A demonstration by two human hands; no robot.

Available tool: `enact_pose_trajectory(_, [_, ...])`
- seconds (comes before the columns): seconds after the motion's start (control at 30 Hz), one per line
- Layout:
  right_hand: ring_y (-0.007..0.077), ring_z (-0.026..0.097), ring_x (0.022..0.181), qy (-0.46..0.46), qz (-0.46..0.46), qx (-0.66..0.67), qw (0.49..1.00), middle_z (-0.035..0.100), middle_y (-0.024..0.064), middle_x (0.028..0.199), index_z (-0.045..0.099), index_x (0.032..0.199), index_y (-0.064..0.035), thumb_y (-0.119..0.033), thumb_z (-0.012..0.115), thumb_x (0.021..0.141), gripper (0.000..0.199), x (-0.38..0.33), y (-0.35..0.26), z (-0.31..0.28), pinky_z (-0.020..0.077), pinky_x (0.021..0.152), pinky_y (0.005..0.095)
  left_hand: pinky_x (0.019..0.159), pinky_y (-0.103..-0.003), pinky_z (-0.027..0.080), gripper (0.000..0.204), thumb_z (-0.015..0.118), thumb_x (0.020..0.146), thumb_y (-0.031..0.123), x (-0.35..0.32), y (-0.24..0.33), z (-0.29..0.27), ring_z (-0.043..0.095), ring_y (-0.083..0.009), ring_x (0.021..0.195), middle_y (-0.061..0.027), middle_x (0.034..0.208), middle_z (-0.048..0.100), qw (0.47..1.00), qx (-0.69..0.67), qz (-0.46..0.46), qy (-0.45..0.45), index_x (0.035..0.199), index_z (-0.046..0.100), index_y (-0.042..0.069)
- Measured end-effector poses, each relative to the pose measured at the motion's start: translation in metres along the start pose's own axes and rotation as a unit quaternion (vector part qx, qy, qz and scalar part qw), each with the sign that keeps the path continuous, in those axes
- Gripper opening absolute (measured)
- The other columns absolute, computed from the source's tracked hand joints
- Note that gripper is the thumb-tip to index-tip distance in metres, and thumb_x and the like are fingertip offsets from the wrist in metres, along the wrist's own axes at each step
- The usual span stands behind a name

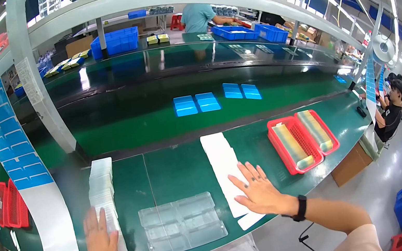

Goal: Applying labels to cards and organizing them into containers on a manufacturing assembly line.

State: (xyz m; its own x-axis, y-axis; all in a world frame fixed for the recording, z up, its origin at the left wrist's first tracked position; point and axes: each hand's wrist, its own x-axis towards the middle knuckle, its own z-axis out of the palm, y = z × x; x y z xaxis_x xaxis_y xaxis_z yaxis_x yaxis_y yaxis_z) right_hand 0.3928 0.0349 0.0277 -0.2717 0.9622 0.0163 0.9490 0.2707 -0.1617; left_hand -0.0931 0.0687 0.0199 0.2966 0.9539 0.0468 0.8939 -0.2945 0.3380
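My left hand (101, 241), fingers stretched out, is at the left edge of a fanned row of thin translucent sheets (101, 191). My right hand (258, 190) is spread flat, its fingers over a long overlapping row of white cards (221, 161). Whether its palm presses on the cards, I cannot tell. Between my hands lies a clear plastic tray (182, 224) with shallow compartments. One white card (250, 220) juts out below my right wrist, near the table's front edge.
A strip of blue film pieces on white backing (53, 217) hangs at left, beside red baskets (16, 207). At right, a red basket pair (291, 161) holds yellowish clear sheets. Blue film pieces (186, 106) lie on the green belt (130, 113). A metal post (41, 98) stands left.
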Motion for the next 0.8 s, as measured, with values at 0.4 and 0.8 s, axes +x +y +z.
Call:
enact_pose_trajectory(0.4, [0.0475,0.028,0.145,0.059,-0.043,-0.033,0.997,0.035,0.0233,0.157,0.056,0.144,-0.0292,-0.042,0.058,0.099,0.048,-0.073,0.0,0.025,0.0207,0.116,0.0669,0.122,-0.06,0.009,0.067,0.048,0.097,0.026,-0.068,-0.001,0.026,0.017,-0.0524,0.15,-0.0362,0.161,0.018,0.998,0.019,-0.061,0.011,0.152,0.033,-0.009])
enact_pose_trajectory(0.8, [0.0308,0.048,0.133,0.132,-0.147,-0.064,0.978,0.057,0.0067,0.14,0.071,0.113,-0.0221,-0.026,0.075,0.085,0.028,-0.111,-0.007,0.038,0.0324,0.115,0.0519,0.121,-0.059,0.013,0.062,0.041,0.102,0.031,-0.086,-0.011,0.045,0.022,-0.0506,0.148,-0.0336,0.161,0.022,0.996,-0.018,-0.058,0.062,0.149,0.038,-0.01])
